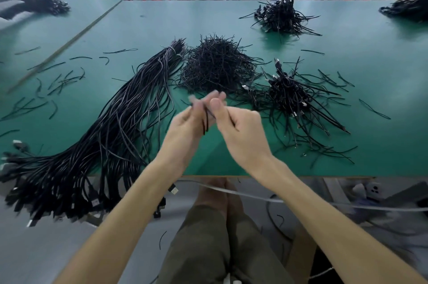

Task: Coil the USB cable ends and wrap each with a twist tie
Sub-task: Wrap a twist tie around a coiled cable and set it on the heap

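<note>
USB cable (205, 122) is up in front of us, just above the near edge of the desk (347, 56); only a short black doubled length of it shows between our two hands. The left hand (185, 128) has its fingers curled and pinching that length from one side. The right hand (238, 133) is curled too, thumb up, nipping it from the other. Fingertips are blurred, so we cannot tell whether a twist tie is already in there. By our reading this is the coiling or first wrapping of one end. The loose bundle of cables (104, 135) lies to the left and hangs over the edge, the heap of twist ties (215, 65) sits just beyond the hands, and the tied pile (291, 98) lies to the right. The next move calls for one hand to hold the loops flat and tight while the other winds a tie round them and twists it shut.
</note>
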Tool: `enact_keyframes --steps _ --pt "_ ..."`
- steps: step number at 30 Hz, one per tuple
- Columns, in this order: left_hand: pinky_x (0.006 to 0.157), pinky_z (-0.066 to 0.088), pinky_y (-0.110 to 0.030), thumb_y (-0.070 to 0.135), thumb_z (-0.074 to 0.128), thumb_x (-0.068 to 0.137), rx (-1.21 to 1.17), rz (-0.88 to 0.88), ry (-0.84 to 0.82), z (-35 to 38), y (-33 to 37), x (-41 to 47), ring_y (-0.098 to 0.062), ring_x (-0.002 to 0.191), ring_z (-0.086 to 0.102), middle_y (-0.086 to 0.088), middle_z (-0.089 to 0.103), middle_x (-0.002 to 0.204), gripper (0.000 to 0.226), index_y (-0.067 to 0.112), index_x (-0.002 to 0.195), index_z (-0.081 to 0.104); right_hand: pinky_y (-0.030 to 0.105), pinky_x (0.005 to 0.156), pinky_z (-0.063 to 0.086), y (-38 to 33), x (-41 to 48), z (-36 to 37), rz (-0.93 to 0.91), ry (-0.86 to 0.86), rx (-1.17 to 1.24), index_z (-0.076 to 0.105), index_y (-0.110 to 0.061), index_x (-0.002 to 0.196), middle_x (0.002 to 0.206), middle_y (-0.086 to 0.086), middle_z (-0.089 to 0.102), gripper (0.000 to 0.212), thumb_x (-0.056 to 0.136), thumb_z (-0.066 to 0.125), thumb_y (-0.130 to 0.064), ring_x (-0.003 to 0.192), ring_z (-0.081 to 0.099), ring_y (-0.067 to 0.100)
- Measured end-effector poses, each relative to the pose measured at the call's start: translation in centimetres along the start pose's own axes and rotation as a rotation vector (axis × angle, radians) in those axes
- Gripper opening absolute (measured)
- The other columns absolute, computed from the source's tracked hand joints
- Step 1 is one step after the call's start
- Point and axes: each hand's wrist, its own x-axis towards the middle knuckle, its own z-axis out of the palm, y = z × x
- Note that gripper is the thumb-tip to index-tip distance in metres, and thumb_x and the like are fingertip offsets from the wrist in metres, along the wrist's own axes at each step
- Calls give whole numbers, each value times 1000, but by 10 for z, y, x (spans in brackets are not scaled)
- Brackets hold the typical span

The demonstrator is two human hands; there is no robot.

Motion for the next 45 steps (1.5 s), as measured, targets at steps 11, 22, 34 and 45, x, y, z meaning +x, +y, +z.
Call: enact_keyframes --steps 11,22,34,45 --pt "53 44 -28 34 49 106 853 160 -289 -15 27 -9 -16 52 53 10 57 58 35 21 78 66 33 48 22 3 24 -22 -89 186 -352 23 -22 53 43 -7 25 59 106 49 -31 42 31 26" --pt "86 52 -27 37 31 110 -777 -149 122 -3 15 1 -13 87 71 7 75 98 44 8 122 62 30 48 18 10 -19 15 -154 115 -260 24 -27 60 45 -12 15 50 106 43 -34 41 22 16" --pt "54 25 -21 39 43 102 -601 -121 68 5 11 -6 -6 50 25 10 33 55 35 17 77 53 30 84 47 1 -17 4 -10 -298 -118 36 -19 148 122 -3 63 75 91 46 -66 104 59 11" --pt "75 56 -30 35 49 100 -483 -172 34 -10 -3 -20 -15 69 56 3 61 78 27 15 87 61 21 68 45 8 -16 -3 120 -380 87 63 -22 125 93 -7 62 47 86 75 -46 69 45 5"
